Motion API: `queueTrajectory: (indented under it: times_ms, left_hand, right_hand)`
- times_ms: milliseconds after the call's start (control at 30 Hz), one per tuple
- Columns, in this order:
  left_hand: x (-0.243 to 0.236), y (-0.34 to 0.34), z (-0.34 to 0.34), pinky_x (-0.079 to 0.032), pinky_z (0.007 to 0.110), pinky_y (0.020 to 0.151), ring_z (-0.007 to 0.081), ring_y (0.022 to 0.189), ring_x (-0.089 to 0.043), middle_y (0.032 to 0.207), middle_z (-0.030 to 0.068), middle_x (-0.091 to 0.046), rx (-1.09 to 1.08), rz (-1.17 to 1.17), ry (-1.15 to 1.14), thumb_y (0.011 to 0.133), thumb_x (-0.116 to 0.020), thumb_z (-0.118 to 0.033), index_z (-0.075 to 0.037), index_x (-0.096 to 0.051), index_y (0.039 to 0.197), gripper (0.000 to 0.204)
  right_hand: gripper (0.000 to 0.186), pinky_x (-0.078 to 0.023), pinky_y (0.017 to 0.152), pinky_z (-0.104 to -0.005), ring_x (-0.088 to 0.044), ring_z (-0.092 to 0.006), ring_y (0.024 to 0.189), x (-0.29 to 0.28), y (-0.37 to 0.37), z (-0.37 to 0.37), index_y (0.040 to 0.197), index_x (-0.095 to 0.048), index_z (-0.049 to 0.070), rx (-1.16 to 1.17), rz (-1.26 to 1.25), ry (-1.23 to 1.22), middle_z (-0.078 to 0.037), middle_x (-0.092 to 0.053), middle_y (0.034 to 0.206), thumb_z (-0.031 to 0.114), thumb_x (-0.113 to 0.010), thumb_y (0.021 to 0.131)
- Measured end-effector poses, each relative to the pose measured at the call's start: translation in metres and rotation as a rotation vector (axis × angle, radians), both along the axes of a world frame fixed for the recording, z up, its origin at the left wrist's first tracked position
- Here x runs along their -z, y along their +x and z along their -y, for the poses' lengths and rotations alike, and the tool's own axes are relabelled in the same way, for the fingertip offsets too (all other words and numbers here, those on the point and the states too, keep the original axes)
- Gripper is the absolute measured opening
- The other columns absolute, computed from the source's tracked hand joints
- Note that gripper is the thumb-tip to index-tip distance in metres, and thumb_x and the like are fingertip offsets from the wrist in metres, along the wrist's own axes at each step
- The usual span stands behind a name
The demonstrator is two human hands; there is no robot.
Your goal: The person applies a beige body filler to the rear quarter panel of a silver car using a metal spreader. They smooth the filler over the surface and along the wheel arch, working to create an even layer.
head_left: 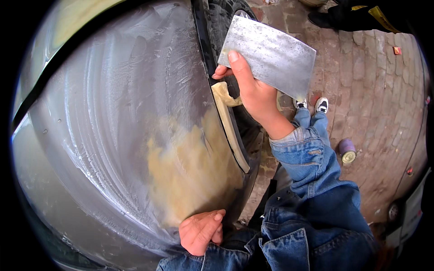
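Metal, dull and scratched, makes up the one flat rectangular plate (270,55) that the right hand (253,90) pinches by its lower left corner, thumb on the face and fingers curled behind, holding it in front of the tyre (222,20). In the single head view, one strip of beige filler (228,122) runs along the wheel-arch edge just below that hand, and one broad yellowish patch of filler (190,171) covers the sanded grey car panel (113,104). The left hand (201,231) rests at the panel's lower edge, fingers folded together against it, gripping nothing visible. Both arms wear blue denim sleeves (312,171). Two white shoes (312,105) stand on the brick paving (370,90), with one round can (347,151) lying nearby.
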State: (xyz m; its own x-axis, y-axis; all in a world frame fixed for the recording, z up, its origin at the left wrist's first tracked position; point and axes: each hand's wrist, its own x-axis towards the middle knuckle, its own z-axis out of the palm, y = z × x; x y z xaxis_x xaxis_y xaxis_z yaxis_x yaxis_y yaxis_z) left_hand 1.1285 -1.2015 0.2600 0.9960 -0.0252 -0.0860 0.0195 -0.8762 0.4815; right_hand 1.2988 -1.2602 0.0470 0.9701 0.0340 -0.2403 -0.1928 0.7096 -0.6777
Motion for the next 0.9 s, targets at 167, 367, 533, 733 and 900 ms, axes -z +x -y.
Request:
queueTrajectory:
  times_ms: [167, 367, 533, 733, 900]
  left_hand:
    - [-0.001, 0.003, 0.001, -0.056, 0.029, 0.057, 0.0226, 0.065, -0.07, 0.079, 0.013, -0.07, -0.008, -0.021, -0.009, 0.076, -0.066, 0.005, 0.002, -0.067, 0.094, 0.018]
    - [0.003, 0.003, -0.003, -0.056, 0.028, 0.057, 0.0226, 0.065, -0.07, 0.08, 0.0135, -0.07, 0.026, -0.031, -0.033, 0.075, -0.066, 0.006, 0.002, -0.067, 0.094, 0.02]
    - [-0.006, 0.004, 0.001, -0.056, 0.028, 0.058, 0.0225, 0.066, -0.07, 0.08, 0.0133, -0.07, 0.029, -0.046, 0.0, 0.076, -0.065, 0.005, 0.002, -0.068, 0.095, 0.02]
    - [-0.002, 0.0, -0.003, -0.055, 0.027, 0.058, 0.0221, 0.066, -0.07, 0.081, 0.0132, -0.07, 0.034, -0.05, -0.013, 0.076, -0.065, 0.005, 0.002, -0.068, 0.095, 0.02]
    - [-0.005, -0.001, -0.003, -0.055, 0.027, 0.058, 0.0222, 0.067, -0.07, 0.082, 0.0131, -0.07, 0.035, -0.044, -0.015, 0.077, -0.065, 0.004, 0.002, -0.068, 0.096, 0.019]
  right_hand:
    - [0.019, -0.049, 0.06, -0.0255, -0.059, -0.0122, 0.065, 0.003, 0.002, -0.011, 0.09, -0.062, -0.001, -0.04, 0.004, -0.102, -0.006, -0.062, 0.074, 0.016, -0.057, 0.096]
    - [0.025, -0.044, 0.053, -0.023, -0.055, -0.0075, 0.058, 0.011, 0.01, -0.012, 0.078, -0.063, 0.002, 0.02, 0.119, -0.098, 0.0, -0.059, 0.066, 0.018, -0.057, 0.096]
    - [0.021, -0.044, 0.055, -0.0238, -0.055, -0.0088, 0.06, 0.006, 0.009, -0.016, 0.082, -0.061, 0.001, 0.004, 0.14, -0.149, 0.0, -0.058, 0.068, 0.016, -0.058, 0.096]
    - [0.02, -0.044, 0.055, -0.0233, -0.055, -0.0082, 0.062, 0.009, 0.007, -0.016, 0.084, -0.062, 0.0, 0.011, 0.163, -0.248, 0.0, -0.058, 0.068, 0.015, -0.058, 0.096]
    - [0.019, -0.043, 0.055, -0.0229, -0.054, -0.0076, 0.061, 0.005, 0.009, -0.012, 0.083, -0.063, 0.001, -0.006, 0.223, -0.303, 0.0, -0.058, 0.067, 0.015, -0.058, 0.095]
